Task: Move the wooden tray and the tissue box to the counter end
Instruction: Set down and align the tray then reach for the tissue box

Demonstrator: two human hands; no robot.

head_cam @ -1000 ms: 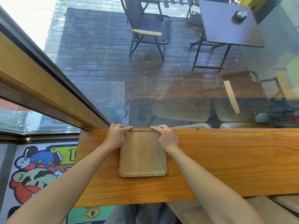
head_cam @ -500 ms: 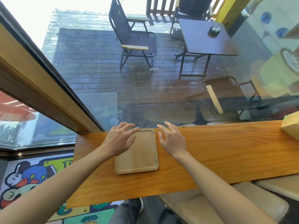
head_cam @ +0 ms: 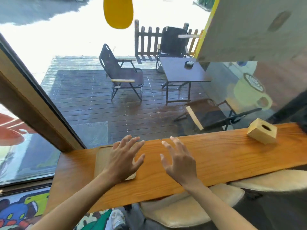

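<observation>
Both my hands, left hand (head_cam: pixel 123 161) and right hand (head_cam: pixel 178 161), hover spread, empty; the square wooden tissue box (head_cam: pixel 262 133) near the orange-brown wooden bench (head_cam: pixel 216 156) far edge could topple if knocked.

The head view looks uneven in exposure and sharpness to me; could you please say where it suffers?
Head view: the sunlit ground beyond the deck is blown out white; reflections on the window glass veil the right side; wide-angle bending curves the counter; both hands, left and right, are slightly motion-softened, the tissue box too.

wooden tray (head_cam: pixel 103 161) | partly hidden under left hand (head_cam: pixel 122 161) (right edge mostly)
</observation>
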